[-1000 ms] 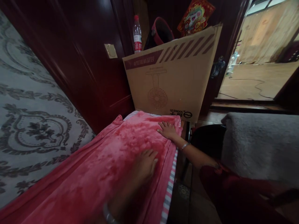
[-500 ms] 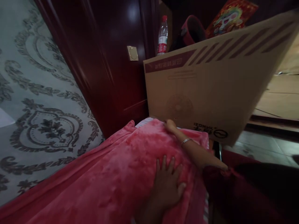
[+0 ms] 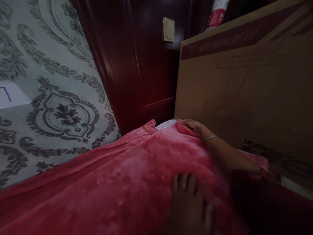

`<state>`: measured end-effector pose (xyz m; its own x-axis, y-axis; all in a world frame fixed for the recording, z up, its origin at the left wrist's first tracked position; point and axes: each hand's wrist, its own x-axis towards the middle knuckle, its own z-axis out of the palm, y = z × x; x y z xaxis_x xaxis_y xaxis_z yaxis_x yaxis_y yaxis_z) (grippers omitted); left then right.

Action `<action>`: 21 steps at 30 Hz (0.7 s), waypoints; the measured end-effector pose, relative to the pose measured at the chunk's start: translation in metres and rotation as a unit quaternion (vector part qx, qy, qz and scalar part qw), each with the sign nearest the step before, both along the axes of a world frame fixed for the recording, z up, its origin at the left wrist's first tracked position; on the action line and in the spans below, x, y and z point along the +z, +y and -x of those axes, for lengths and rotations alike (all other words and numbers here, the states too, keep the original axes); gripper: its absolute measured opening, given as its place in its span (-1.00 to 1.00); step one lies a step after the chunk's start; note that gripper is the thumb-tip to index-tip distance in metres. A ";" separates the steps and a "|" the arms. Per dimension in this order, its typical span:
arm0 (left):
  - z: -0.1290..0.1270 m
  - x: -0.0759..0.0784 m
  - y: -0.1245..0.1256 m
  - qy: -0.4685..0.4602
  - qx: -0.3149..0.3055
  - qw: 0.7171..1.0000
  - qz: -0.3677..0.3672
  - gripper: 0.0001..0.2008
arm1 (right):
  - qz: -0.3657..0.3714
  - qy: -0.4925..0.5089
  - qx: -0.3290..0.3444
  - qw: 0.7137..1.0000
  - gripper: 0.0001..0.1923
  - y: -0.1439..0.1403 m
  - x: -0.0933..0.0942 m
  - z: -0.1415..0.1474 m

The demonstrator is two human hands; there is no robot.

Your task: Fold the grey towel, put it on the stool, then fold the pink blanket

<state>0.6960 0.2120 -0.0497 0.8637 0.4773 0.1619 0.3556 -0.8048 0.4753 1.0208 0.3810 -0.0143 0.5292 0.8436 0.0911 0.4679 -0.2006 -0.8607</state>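
Note:
A pink plush blanket [image 3: 127, 182] spreads over a low surface, with striped cloth [image 3: 166, 124] showing beneath its far edge. My left hand [image 3: 188, 202] lies palm down on the blanket, its fingers apart; the lower part is dim and blurred. From the right reaches my right hand [image 3: 192, 125], a silver bracelet [image 3: 210, 137] on its wrist. Its fingers are closed on the blanket's far edge, where the fabric bunches up; the thumb is hidden.
A tall cardboard box [image 3: 220, 81] stands just behind the far edge, a red-labelled bottle [image 3: 217, 14] above its rim. Dark red wood panelling [image 3: 146, 78] with a switch plate [image 3: 169, 29] meets patterned wallpaper [image 3: 66, 117] on the left.
The view has swung so that things sit further right and the box looks nearer. My right hand remains at the blanket's far edge, now closer to the striped cloth; my left stays flat.

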 end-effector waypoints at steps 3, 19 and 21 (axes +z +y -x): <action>-0.005 -0.007 0.001 0.044 -0.013 0.999 -0.022 -0.43 | -0.018 0.052 -0.005 0.998 -0.74 0.012 0.001 -0.009; -0.006 -0.015 0.005 0.079 -0.026 0.997 -0.002 -0.36 | -0.008 -0.025 -0.014 1.000 -0.74 0.031 -0.034 -0.020; -0.005 -0.012 0.003 0.065 -0.020 0.998 0.009 -0.38 | 0.025 -0.033 -0.008 0.999 -0.73 0.032 -0.033 -0.017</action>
<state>0.7008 0.2145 -0.0616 0.8950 0.4445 0.0382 0.3839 -0.8108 0.4418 1.0375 0.4135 -0.0472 0.5372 0.8393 0.0834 0.5192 -0.2511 -0.8169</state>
